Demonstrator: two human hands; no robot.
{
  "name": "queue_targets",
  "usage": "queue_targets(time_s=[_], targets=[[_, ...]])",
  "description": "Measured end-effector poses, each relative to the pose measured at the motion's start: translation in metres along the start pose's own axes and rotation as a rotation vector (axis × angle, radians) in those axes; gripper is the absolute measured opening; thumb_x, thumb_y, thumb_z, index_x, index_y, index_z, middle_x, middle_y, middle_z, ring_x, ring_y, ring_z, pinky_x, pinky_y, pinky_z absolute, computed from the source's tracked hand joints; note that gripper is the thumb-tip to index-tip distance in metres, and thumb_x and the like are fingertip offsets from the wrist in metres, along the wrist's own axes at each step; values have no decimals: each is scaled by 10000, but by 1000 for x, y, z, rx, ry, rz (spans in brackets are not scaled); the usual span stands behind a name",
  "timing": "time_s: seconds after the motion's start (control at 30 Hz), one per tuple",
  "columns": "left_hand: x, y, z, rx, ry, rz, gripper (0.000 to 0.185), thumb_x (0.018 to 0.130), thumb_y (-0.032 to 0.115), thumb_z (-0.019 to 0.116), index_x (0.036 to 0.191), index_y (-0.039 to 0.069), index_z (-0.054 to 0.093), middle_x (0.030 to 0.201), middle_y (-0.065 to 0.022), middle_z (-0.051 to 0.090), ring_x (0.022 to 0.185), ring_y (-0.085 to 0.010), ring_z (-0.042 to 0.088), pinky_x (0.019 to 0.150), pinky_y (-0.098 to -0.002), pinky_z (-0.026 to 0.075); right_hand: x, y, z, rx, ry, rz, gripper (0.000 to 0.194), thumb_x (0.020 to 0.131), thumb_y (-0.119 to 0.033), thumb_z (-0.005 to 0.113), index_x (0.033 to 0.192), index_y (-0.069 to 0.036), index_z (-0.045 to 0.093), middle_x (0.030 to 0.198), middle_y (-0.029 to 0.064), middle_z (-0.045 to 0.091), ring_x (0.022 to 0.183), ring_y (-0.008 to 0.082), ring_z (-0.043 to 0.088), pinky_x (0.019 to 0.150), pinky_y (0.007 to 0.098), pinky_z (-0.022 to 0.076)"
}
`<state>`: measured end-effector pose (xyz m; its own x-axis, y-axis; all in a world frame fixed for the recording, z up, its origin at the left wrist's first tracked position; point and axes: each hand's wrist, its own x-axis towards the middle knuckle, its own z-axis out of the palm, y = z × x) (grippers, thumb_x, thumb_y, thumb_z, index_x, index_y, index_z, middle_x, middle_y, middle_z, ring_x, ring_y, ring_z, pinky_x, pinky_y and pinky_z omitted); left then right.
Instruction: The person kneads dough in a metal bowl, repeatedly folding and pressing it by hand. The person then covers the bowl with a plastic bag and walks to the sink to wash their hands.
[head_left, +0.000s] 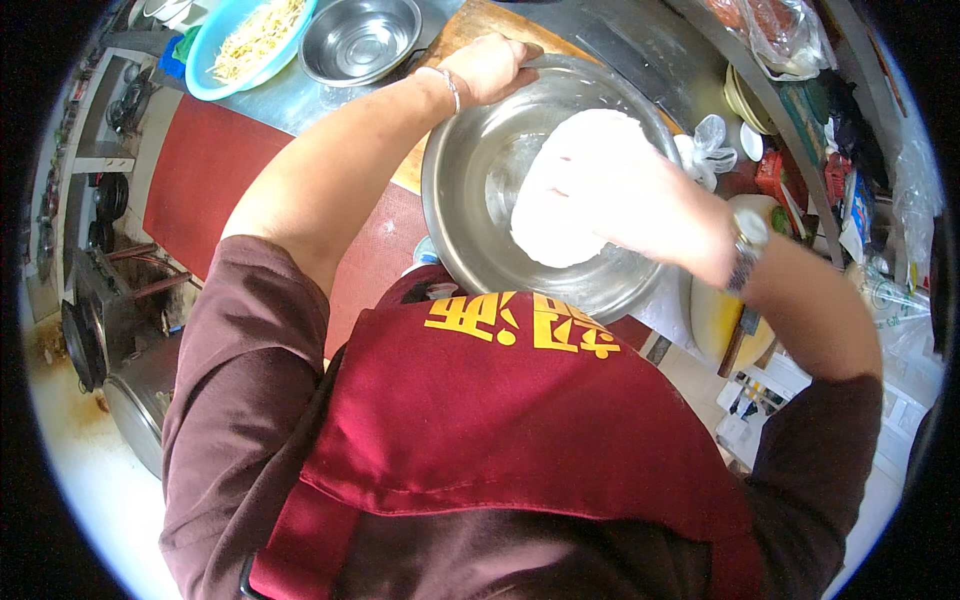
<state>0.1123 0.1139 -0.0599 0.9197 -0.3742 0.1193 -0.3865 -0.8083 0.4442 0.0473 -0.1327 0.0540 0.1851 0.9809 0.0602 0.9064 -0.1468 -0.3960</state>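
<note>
A large stainless steel basin (457, 217) stands partly on a wooden cutting board (480, 22), close to my red apron. My left hand (495, 71) grips the basin's far rim, its fingers curled over the edge. Inside the basin lies a rounded white mass that looks like dough (555, 210), bleached by strong light. On top of it rests my right hand (652, 202), blurred and overexposed. Its fingers blend into the white, so I cannot tell whether they press flat or grip.
At the far left are a turquoise basin (199, 56) of bean sprouts (255, 41) and a smaller steel bowl (360, 45). A knife (739, 341) lies on a round board (705, 322) under my right forearm. A knotted plastic bag (709, 150) sits beside the big basin.
</note>
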Motion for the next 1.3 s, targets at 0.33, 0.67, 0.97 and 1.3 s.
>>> queue_targets(time_s=[0.33, 0.67, 0.97, 1.3], targets=[[-4, -4, 1, -72, 35, -13, 428, 931, 285, 616, 1249, -2, 616, 966, -274, 674, 929, -414, 665, 861, -439, 523, -39, 17, 35, 31, 199, 681, 423, 877, -235, 639, 1261, -60, 607, 1344, 175, 560, 1288, 329, 493, 1141, 472, 327], [11, -8, -2, -193, 38, -50, 346, 918, 243, 633, 1176, 14, 662, 1009, -258, 683, 966, -411, 659, 846, -435, 516, -7, 60, 94, 228, 109, 734, 574, 902, -257, 603, 1452, -146, 485, 1545, 132, 389, 1455, 356, 294, 1174, 568, 214], [7, -15, 5, -235, 232, -276, 281, 895, 255, 633, 1024, 8, 674, 880, -276, 668, 893, -449, 663, 775, -469, 521, -92, -32, 40, 844, 1349, 1116, 221, 966, -102, 597, 1124, 46, 643, 1050, 130, 684, 953, 204, 669, 909, 320, 534], [-53, -53, 35, -1116, 287, -435, 443, 1044, 360, 468, 1292, 14, 590, 1241, -80, 641, 1123, -192, 589, 983, -312, 445, -230, -123, 138, 1819, 2017, 602, 234, 971, -160, 448, 765, -74, 521, 784, 124, 562, 804, 299, 580, 900, 542, 499]])
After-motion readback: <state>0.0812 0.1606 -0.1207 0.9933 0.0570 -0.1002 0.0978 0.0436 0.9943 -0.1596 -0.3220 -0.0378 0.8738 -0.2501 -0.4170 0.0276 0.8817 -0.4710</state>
